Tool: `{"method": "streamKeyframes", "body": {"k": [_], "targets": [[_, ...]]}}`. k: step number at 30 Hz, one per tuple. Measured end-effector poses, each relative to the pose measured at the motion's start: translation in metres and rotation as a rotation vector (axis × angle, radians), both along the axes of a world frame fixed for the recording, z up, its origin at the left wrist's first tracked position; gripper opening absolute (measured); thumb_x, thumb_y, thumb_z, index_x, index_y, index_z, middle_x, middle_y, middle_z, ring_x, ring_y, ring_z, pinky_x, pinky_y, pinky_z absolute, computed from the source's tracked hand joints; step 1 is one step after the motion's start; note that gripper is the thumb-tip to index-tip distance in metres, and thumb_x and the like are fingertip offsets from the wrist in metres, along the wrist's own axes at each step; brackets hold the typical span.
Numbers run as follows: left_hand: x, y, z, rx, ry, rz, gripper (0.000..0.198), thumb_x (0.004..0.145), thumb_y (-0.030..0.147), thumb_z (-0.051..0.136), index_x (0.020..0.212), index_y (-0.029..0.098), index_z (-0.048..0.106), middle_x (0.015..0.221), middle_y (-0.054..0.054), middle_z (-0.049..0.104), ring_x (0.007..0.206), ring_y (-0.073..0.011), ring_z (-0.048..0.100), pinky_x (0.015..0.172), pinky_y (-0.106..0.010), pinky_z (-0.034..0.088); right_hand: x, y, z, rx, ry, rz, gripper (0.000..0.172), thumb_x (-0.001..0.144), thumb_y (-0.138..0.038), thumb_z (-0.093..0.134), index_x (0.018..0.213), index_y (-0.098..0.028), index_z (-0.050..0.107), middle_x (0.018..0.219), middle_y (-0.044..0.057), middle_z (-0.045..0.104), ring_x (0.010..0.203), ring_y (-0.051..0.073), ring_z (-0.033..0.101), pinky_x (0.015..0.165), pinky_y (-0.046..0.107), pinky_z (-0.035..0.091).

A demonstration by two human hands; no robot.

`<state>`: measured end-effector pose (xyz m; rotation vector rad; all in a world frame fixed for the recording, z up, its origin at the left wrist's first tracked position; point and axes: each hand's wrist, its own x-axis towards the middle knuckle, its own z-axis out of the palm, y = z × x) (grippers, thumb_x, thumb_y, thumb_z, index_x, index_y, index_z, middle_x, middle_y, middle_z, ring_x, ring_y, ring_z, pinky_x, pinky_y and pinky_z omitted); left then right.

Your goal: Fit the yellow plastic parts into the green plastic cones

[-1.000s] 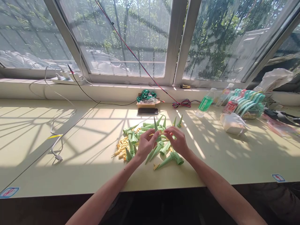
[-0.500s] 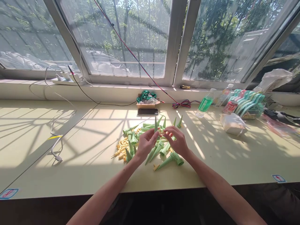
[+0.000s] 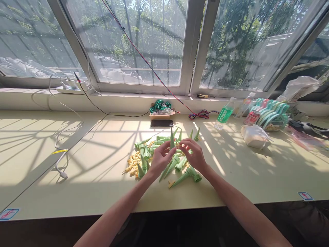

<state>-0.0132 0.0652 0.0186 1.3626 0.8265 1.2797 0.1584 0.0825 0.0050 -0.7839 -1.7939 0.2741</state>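
Over the pile, my left hand (image 3: 162,158) is closed around a green plastic watering spike (image 3: 172,138), its tip pointing up. Close beside it, my right hand (image 3: 194,154) pinches a small yellow valve piece (image 3: 178,145) against the side of the spike; the fingers partly hide where the two meet. More green spikes (image 3: 184,176) lie and stand around and beneath both hands, some with yellow pieces fitted. A heap of loose yellow valve pieces (image 3: 132,164) sits left of my left hand.
Behind the pile lie a black phone (image 3: 161,122) and a small box (image 3: 161,116) with green material. A water bottle (image 3: 225,115), a can (image 3: 252,118), a white tissue pack (image 3: 255,136) and teal hangers (image 3: 275,115) stand to the right. A white cable (image 3: 61,161) lies left.
The spike in my left hand has shifted very slightly right, and the yellow piece in my right hand now sits nearer to its side. The pile is unchanged.
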Motion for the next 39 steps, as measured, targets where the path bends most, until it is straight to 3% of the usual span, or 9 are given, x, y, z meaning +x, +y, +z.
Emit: {"method": "streamKeyframes", "body": {"k": [8, 15, 26, 33, 39], "targets": [[0.0004, 0.0004, 0.0003, -0.037, -0.043, 0.021, 0.041, 0.083, 0.037, 0.073, 0.119, 0.019, 0.068, 0.097, -0.007, 0.071, 0.046, -0.0028, 0.042, 0.037, -0.017, 0.034, -0.0001, 0.0010, -0.0025, 0.012, 0.003, 0.014, 0.011, 0.097, -0.023, 0.056, 0.102, -0.021, 0.065, 0.096, 0.005, 0.066, 0.075, 0.014, 0.062, 0.063, 0.028, 0.053], [0.0006, -0.0005, -0.0005, 0.031, 0.008, 0.011, 0.042, 0.084, 0.036, 0.071, 0.122, 0.020, 0.067, 0.108, -0.008, 0.070, 0.047, -0.0021, 0.043, 0.040, -0.017, 0.038, 0.0003, 0.0026, -0.0037, -0.002, -0.008, 0.000, 0.012, 0.098, -0.025, 0.054, 0.100, -0.021, 0.065, 0.091, 0.004, 0.066, 0.077, 0.015, 0.062, 0.066, 0.030, 0.052], [0.0016, -0.0010, -0.0023, 0.029, 0.023, 0.029, 0.043, 0.086, 0.039, 0.068, 0.123, 0.018, 0.065, 0.102, -0.010, 0.070, 0.046, -0.0018, 0.041, 0.039, -0.016, 0.039, 0.0007, 0.0040, -0.0055, -0.043, -0.057, -0.024, 0.022, 0.101, -0.029, 0.047, 0.089, -0.020, 0.063, 0.077, 0.003, 0.063, 0.071, 0.015, 0.059, 0.065, 0.030, 0.050], [0.0010, 0.0000, -0.0005, -0.021, -0.024, 0.051, 0.042, 0.085, 0.041, 0.070, 0.118, 0.017, 0.066, 0.090, -0.006, 0.067, 0.049, -0.0044, 0.045, 0.037, -0.017, 0.036, -0.0009, 0.0024, -0.0077, -0.106, 0.001, 0.020, 0.018, 0.097, -0.032, 0.055, 0.111, -0.021, 0.060, 0.089, 0.004, 0.066, 0.077, 0.016, 0.064, 0.062, 0.027, 0.054], [0.0000, 0.0013, -0.0007, -0.054, -0.032, 0.028, 0.041, 0.086, 0.043, 0.069, 0.118, 0.018, 0.066, 0.080, -0.003, 0.062, 0.047, -0.0048, 0.044, 0.036, -0.018, 0.034, -0.0012, 0.0024, -0.0082, -0.089, -0.020, 0.028, 0.012, 0.098, -0.028, 0.052, 0.104, -0.022, 0.060, 0.093, 0.004, 0.066, 0.077, 0.015, 0.063, 0.062, 0.027, 0.054]]}}
